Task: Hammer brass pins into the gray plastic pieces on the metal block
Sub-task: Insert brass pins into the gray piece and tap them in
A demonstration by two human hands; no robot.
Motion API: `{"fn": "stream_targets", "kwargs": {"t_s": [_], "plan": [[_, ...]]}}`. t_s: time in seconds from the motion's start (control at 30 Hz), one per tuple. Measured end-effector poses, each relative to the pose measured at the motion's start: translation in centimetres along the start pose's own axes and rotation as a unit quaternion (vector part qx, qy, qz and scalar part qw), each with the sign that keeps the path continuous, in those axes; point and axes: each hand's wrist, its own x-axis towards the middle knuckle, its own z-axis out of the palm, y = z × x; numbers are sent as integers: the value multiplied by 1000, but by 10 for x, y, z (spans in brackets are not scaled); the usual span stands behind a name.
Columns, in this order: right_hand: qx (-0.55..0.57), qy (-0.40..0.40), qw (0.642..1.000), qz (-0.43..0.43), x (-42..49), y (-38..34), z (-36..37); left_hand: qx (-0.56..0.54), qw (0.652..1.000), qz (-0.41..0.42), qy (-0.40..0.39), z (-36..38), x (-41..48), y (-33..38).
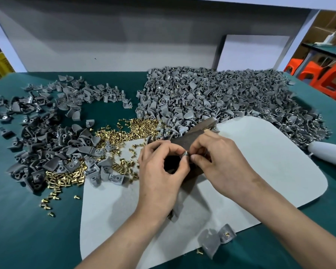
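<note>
A left hand (159, 171) and right hand (221, 162) pinch one small gray plastic piece (184, 153) at their fingertips, just above the dark metal block (194, 137). Light, stiff and probably slippery, it looks best held by its edges. Beyond, brass pins (136, 127) and heaps (231, 94) of gray pieces spill over a pale mat (270, 162) and green table (27, 230), with a white panel (124, 45) behind.

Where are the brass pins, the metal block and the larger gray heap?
brass pins (140, 126), head view, pile's middle.
metal block (194, 137), head view, bare top face.
larger gray heap (231, 98), head view, its centre.
</note>
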Motion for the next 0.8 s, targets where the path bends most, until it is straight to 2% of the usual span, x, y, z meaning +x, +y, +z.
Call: {"fn": "stream_targets", "kwargs": {"t_s": [0.13, 0.2, 0.3, 0.4, 0.47, 0.63, 0.8], "plan": [[-12, -65, 998, -2, -1, 1, -2, 61, 995, 82, 17, 3, -2, 2], [-3, -78, 997, 2, -1, 3, -6, 63, 993, 94, 15, 4, -2, 2], [40, -43, 998, 30, 0, 4, -12, 32, 997, 74, 0, 2, 0, 1], [152, -34, 986, 66, -1, 2, -15, 9, 997, 75, -12, 0, 0, 3], [185, -22, 981, 59, -2, 0, -13, -2, 998, 68, -15, 0, 0, 4], [158, 16, 987, 18, -2, 0, -7, -28, 999, 28, -4, -2, 0, 1], [173, 28, 985, 0, -6, 4, -1, -47, 999, 23, 4, -1, 0, 1]]}}
